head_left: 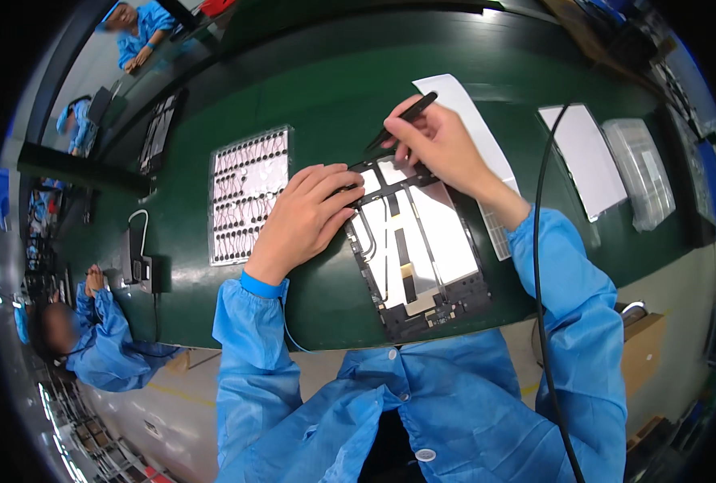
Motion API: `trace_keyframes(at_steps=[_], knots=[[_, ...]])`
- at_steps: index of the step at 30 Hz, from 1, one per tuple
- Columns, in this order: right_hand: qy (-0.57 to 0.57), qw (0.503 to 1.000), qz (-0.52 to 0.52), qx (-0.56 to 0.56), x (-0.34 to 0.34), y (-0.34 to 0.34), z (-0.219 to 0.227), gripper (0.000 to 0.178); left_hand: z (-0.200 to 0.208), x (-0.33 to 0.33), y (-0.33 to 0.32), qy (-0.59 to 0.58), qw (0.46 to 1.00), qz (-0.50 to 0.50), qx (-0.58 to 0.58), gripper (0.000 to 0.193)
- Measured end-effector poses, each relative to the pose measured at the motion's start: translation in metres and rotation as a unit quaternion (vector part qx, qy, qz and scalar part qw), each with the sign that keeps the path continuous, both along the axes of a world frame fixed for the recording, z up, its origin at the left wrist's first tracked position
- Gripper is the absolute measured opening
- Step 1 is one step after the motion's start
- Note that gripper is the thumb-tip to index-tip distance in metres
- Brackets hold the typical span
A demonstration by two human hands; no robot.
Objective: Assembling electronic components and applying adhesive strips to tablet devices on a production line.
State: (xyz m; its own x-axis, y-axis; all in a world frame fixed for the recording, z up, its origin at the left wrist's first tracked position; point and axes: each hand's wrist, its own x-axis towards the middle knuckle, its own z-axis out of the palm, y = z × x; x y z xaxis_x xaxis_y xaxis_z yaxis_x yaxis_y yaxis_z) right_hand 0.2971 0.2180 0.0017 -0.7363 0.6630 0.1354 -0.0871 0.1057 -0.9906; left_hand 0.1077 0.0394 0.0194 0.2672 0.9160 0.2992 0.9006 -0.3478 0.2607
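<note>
An opened tablet (446, 233) lies in front of me, its inside facing up, with silvery panels, black cables and a dark circuit board at the near end. My left hand (306, 213) rests at its upper left corner, fingers curled together. Something small and dark shows between those fingers, too hidden to name. Above the tablet's far edge, my right hand (438, 145) is closed round black tweezers (410, 114), which slant down to the left. Left of the tablet is a clear tray (249, 217) with rows of small black round parts on wires.
A white sheet (454, 97) lies beyond my right hand. Farther right are a white pad (587, 165) and a clear plastic box (639, 173). A black cable (539, 266) hangs across my right side. A small device (138, 262) stands left; other people sit beyond.
</note>
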Motion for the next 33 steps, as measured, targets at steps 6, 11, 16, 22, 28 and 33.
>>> trace_keyframes(at_steps=[6,11,16,22,28,33], knots=[[-0.013,0.997,-0.048,0.057,0.103,0.050,-0.009,0.020,0.002,0.023,0.015,0.030,0.999,0.007,0.035,0.023],[-0.082,0.995,-0.064,0.000,0.158,0.046,-0.021,0.017,-0.002,0.101,0.050,-0.031,0.990,-0.120,-0.062,0.040],[-0.081,0.995,-0.051,0.001,0.150,0.038,-0.020,0.022,-0.021,0.114,0.071,0.001,0.988,-0.126,-0.091,0.040],[-0.066,0.997,-0.050,0.001,0.151,0.037,-0.025,0.024,-0.018,0.121,0.074,0.015,0.988,-0.120,-0.096,0.040],[-0.093,0.995,-0.042,0.006,0.148,0.041,-0.025,0.022,-0.021,0.118,0.074,0.015,0.988,-0.126,-0.083,0.040],[-0.009,0.989,-0.144,-0.039,0.138,0.046,-0.024,0.025,-0.022,0.111,0.069,0.011,0.989,-0.140,-0.048,0.040]])
